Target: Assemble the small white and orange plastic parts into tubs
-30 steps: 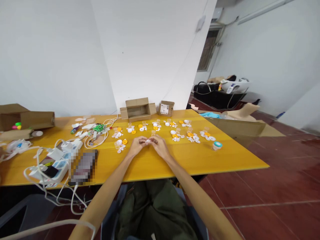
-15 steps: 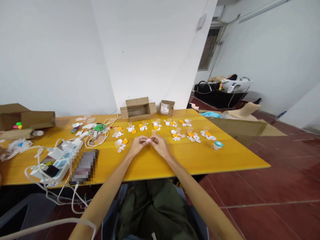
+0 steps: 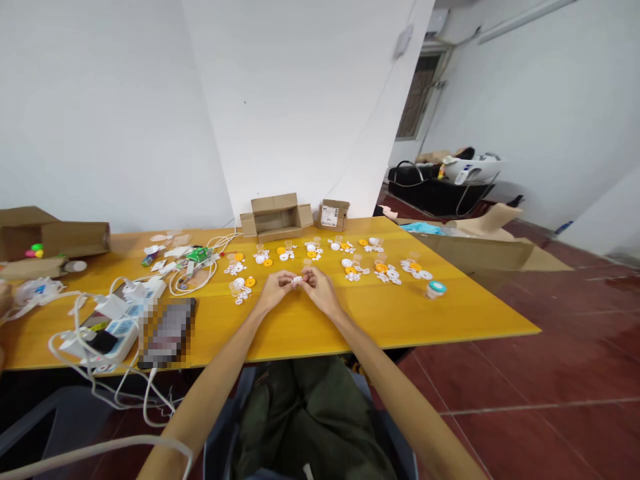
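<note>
My left hand and my right hand meet above the middle of the table, the fingertips of each closed on a small white plastic piece. Its exact kind is too small to make out. Left of my hands lie an orange ring-shaped part, a clear plastic cup and several small white perforated discs. To the right is a similar group with an orange disc and a white round part.
More such groups spread toward two cardboard boxes at the wall. A jar with a turquoise lid stands near the right edge. At left are a power strip with cables and a phone. Part of another person's hand shows far left.
The white piece between my fingertips has turned slightly, while both my hands stay in place. At the far left edge, another person's hand has come further into view.
</note>
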Demonstrator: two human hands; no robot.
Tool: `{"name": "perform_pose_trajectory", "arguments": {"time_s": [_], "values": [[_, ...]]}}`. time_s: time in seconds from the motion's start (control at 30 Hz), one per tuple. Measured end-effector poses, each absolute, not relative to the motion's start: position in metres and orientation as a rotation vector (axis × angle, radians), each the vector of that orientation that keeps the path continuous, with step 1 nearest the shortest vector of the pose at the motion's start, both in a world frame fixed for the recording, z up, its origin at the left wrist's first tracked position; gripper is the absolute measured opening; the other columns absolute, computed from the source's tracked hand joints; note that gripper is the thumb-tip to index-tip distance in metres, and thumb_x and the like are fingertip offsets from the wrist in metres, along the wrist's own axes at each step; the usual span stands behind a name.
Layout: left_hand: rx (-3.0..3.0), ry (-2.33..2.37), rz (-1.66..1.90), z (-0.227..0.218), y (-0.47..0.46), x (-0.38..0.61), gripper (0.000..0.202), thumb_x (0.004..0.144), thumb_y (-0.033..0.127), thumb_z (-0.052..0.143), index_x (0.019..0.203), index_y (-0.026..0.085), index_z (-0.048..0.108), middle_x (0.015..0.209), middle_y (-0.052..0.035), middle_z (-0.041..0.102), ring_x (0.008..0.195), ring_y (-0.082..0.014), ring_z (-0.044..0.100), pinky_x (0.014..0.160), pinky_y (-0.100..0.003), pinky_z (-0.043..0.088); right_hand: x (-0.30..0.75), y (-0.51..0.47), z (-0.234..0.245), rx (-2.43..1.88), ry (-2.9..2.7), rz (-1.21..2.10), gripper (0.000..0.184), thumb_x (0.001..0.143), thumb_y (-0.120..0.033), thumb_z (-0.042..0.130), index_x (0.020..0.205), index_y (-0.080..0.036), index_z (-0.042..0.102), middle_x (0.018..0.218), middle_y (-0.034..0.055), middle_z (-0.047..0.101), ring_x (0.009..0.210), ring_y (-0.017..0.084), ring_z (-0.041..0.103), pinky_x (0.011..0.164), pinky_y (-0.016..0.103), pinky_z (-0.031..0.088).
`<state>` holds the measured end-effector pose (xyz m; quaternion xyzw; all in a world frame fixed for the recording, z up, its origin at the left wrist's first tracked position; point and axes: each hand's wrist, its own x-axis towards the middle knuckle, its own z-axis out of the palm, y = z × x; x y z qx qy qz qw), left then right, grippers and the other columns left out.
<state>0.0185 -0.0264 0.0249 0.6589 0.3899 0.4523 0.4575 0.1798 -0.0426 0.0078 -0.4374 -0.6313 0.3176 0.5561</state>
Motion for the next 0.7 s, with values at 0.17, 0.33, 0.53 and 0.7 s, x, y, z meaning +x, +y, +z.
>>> {"name": "perform_pose_trajectory", "arguments": {"time_s": [0.17, 0.33, 0.53, 0.7], "values": [[1.628, 0.965, 1.110, 0.0248, -0.0257, 0.0182, 0.023, 0.067, 0.033, 0.084, 0.080, 0.017, 0.073, 0.083, -0.0055, 0.078, 0.079, -0.0203, 0.074, 0.080, -0.032, 0.059, 0.1813, -0.0411, 0.0063, -1.026, -1.527, 0.725, 0.015, 0.075, -0.028, 0.064, 0.089, -0.021, 0.064, 0.077, 0.0005, 0.066, 0.070, 0.017, 0.063, 0.068, 0.030, 0.054], [1.629, 0.954, 1.115, 0.0242, -0.0255, 0.0177, 0.020, 0.067, 0.030, 0.082, 0.080, 0.018, 0.073, 0.081, -0.0044, 0.078, 0.077, -0.0196, 0.073, 0.081, -0.032, 0.059, 0.1826, -0.0429, 0.0089, -0.999, -1.584, 0.634, 0.009, 0.078, -0.028, 0.063, 0.081, -0.021, 0.067, 0.078, 0.0019, 0.065, 0.071, 0.017, 0.062, 0.068, 0.030, 0.054], [1.646, 0.948, 1.115, 0.0229, -0.0245, 0.0169, 0.019, 0.068, 0.029, 0.081, 0.081, 0.019, 0.073, 0.080, -0.0039, 0.077, 0.077, -0.0197, 0.073, 0.080, -0.032, 0.058, 0.1841, -0.0445, 0.0112, -0.982, -1.601, 0.619, 0.009, 0.080, -0.031, 0.065, 0.080, -0.023, 0.070, 0.081, 0.0036, 0.067, 0.075, 0.019, 0.064, 0.066, 0.030, 0.055], [1.641, 0.946, 1.106, 0.0242, -0.0254, 0.0167, 0.018, 0.068, 0.029, 0.081, 0.080, 0.018, 0.072, 0.080, -0.0038, 0.077, 0.076, -0.0194, 0.073, 0.080, -0.032, 0.058, 0.1836, -0.0444, 0.0108, -0.986, -1.553, 0.836, 0.014, 0.079, -0.034, 0.065, 0.083, -0.022, 0.067, 0.082, 0.0028, 0.069, 0.066, 0.017, 0.065, 0.057, 0.028, 0.055]]}}
